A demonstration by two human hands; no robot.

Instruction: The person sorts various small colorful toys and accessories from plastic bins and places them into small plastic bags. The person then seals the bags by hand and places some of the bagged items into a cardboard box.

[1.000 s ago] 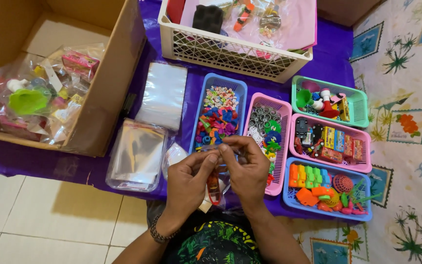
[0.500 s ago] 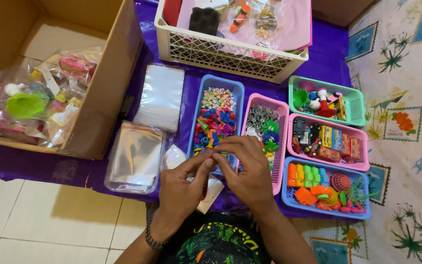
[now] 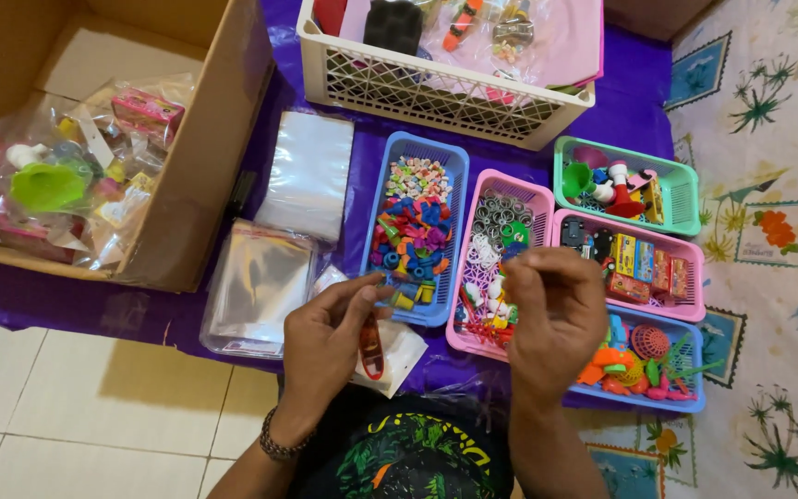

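The two hands have come apart since a moment ago, when they were close together over one little thing. Now the right hand is lifting up over the pink basket, with its fingertips pressed together; I cannot tell if anything tiny is between them. The left hand is pinching a small clear plastic bag between thumb and fingers, and a thin red and orange toy is showing inside it. The bag is soft, shiny and see-through, and it is hanging just under the left grip.

Just beyond the left grip a blue basket is sitting, made of hard plastic with a net of little holes, full of small bright bits. Past the right grip there are three more small baskets: a green basket, a second pink basket holding little boxes, and a second blue basket with orange and green toys. That is making five small baskets in all. Farther off, a big white basket with a lattice wall is standing.

To the outer side of the left grip, two flat stacks of clear bags are lying on the purple tabletop. Beyond them a brown cardboard box is holding packed toy bags.
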